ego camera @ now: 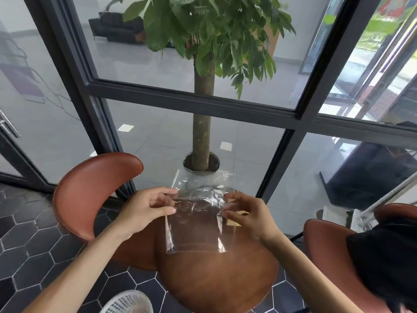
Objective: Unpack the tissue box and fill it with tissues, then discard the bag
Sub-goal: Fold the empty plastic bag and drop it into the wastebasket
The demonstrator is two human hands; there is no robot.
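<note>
A clear plastic bag [196, 218] hangs stretched between my two hands above a round brown wooden table [216, 279]. My left hand [146, 208] pinches the bag's left edge near its top. My right hand [246, 215] pinches the right edge. The bag looks see-through and flat, with its flap standing up at the top. A light tan piece [234, 220], perhaps the tissue box, shows behind my right fingers; most of it is hidden. No tissues are in view.
A brown leather chair [90, 190] stands at the left and another [334, 256] at the right with a black item on it. A white mesh basket [128, 301] sits on the hexagon-tiled floor below. A potted tree [202, 123] and glass wall lie ahead.
</note>
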